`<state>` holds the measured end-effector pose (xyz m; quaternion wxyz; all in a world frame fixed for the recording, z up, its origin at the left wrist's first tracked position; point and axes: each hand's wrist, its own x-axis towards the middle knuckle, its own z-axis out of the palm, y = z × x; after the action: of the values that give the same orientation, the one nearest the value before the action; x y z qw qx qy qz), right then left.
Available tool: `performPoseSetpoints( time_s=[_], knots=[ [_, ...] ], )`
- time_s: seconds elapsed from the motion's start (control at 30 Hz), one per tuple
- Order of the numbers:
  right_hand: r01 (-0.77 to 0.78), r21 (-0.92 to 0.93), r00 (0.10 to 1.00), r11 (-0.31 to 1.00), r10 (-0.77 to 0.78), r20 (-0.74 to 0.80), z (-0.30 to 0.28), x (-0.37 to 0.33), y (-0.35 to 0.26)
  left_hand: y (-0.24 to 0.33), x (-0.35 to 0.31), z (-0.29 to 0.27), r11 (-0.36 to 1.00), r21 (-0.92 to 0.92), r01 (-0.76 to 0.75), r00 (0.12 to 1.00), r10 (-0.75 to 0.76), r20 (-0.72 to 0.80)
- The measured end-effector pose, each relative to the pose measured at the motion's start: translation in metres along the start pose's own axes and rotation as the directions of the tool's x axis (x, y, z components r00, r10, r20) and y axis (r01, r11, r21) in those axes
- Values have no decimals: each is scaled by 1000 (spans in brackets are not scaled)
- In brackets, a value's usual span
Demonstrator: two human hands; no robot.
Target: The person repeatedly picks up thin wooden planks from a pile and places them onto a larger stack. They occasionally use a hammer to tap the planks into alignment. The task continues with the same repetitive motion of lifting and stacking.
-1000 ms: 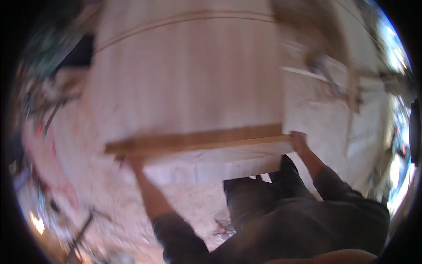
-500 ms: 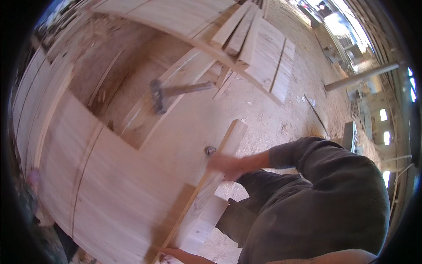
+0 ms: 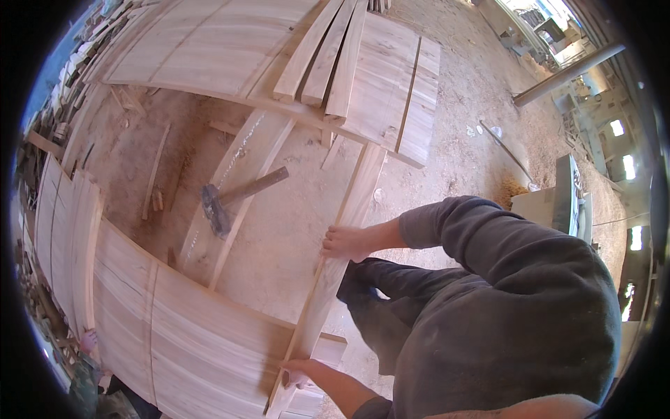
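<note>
A long, narrow wooden board (image 3: pixel 359 192) runs lengthwise between two wide plank panels, its far end at the edge of the far panel (image 3: pixel 387 91). My right hand (image 3: pixel 347 243) grips it near the middle, fingers curled over its edge. Toward the near end, my left hand (image 3: pixel 299 370) clasps the same board, thumb on one side and fingers partly hidden. Beneath this end lies the near panel (image 3: pixel 209 335). A hammer (image 3: pixel 218 209) with a dark metal head and wooden handle rests on a plank (image 3: pixel 199 241) beyond the board.
Three narrow boards (image 3: pixel 328 59) lie on the far panel. At the lower left, another person's hand (image 3: pixel 88 340) touches an upright board (image 3: pixel 87 258). A pole (image 3: pixel 569 73) slants at upper right. Stacked timber lines the left side, and sawdust covers the ground.
My view has shifted. The board's far end, apart from the far panel before, now meets its edge. My right hand, blurred before, is steady on the board; my left hand shows more fully.
</note>
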<state>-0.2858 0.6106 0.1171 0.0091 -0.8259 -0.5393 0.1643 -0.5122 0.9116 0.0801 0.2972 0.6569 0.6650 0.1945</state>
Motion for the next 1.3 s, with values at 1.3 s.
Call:
performPoseSetpoints(
  time_s=[1.3],
  knots=[
    [-468, 874, -29, -134, 990, 136, -13, -500, 447, 524, -703, 383, 849, -507, 149, 21, 510, 860]
  ],
)
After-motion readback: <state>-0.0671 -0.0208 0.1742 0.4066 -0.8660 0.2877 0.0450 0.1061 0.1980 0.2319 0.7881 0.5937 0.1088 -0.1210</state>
